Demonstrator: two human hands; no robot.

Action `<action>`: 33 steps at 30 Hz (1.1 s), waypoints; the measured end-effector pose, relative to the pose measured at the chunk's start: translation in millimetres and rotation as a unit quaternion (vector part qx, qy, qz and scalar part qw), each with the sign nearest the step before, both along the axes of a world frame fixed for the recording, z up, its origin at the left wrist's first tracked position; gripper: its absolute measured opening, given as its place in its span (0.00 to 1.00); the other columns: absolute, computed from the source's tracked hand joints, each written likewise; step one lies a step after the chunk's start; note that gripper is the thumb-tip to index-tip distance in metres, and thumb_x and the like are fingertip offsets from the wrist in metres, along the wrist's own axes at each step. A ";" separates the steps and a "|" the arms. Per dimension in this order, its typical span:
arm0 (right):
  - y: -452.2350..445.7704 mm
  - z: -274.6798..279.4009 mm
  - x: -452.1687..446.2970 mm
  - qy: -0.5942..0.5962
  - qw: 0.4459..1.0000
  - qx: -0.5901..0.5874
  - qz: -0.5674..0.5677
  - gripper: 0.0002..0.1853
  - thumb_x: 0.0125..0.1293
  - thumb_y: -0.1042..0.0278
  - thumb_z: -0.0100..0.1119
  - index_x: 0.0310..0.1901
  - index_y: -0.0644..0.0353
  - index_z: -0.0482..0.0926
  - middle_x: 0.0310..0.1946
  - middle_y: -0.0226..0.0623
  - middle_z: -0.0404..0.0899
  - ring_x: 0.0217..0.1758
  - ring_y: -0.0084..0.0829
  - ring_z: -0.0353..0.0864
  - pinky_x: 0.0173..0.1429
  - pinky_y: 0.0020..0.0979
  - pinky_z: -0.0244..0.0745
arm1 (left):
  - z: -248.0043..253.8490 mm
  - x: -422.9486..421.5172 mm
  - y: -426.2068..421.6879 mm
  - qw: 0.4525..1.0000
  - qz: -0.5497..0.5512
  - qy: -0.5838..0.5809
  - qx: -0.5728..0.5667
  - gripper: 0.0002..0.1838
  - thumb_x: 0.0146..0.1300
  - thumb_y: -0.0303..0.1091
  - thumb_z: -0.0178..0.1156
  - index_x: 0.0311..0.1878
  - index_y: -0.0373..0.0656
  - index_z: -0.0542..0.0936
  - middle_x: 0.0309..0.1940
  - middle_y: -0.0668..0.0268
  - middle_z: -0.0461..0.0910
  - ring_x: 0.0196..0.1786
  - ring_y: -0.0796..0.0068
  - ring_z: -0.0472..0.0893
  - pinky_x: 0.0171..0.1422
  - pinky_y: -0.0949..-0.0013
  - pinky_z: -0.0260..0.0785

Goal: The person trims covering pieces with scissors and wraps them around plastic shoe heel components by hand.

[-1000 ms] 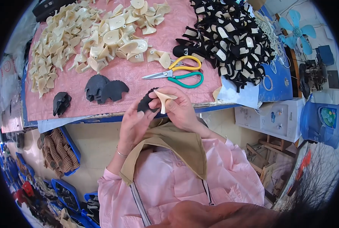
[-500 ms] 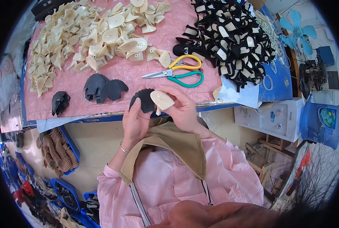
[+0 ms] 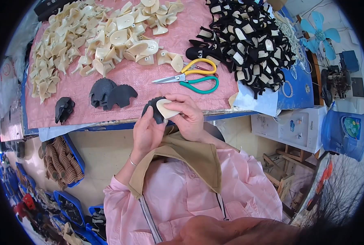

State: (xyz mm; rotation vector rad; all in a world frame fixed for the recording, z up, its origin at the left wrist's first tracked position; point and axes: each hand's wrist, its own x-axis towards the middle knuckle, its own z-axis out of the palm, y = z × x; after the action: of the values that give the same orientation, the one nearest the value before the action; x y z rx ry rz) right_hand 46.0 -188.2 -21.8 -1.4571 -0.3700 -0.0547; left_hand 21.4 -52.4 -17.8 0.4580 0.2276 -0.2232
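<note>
Cream piece [image 3: 166,110], rounded end left, long axis crosswise

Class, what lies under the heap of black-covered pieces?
A white sheet shows at its near edge, beside a pink cover and blue tabletop. The heap hides whatever lies under its middle.

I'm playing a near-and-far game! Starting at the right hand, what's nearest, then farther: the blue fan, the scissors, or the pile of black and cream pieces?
Nearest to the right hand first:
1. Yellow-and-green-handled scissors: just ahead.
2. Pile of black and cream pieces: farther ahead, to the right.
3. Blue fan: far right, past the pile.
</note>
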 end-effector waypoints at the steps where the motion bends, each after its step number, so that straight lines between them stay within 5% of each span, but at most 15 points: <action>1: 0.1 -0.3 0.2 -0.020 1.000 -0.020 -0.012 0.13 0.56 0.81 0.61 0.44 0.61 0.80 0.50 0.39 0.71 0.50 0.29 0.75 0.49 0.25 0.75 | -0.5 -0.3 0.0 1.000 0.000 0.000 -0.005 0.23 0.71 0.36 0.40 0.65 0.35 0.59 0.61 0.60 0.65 0.64 0.69 0.64 0.70 0.63 0.54; 33: 0.3 -11.7 -0.9 -0.122 0.990 -0.073 -0.025 0.15 0.54 0.82 0.60 0.44 0.58 0.80 0.49 0.42 0.72 0.46 0.33 0.76 0.49 0.29 0.73 | 3.5 -1.5 -1.7 0.998 -0.005 -0.023 0.061 0.23 0.72 0.35 0.37 0.65 0.32 0.60 0.63 0.56 0.63 0.64 0.64 0.64 0.69 0.61 0.55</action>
State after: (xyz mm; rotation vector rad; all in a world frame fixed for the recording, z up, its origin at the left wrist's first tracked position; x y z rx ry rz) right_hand 45.1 -187.9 -33.5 -1.6091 -0.5446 -0.2526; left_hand 19.8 -54.1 -14.3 0.5848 0.1944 -0.2092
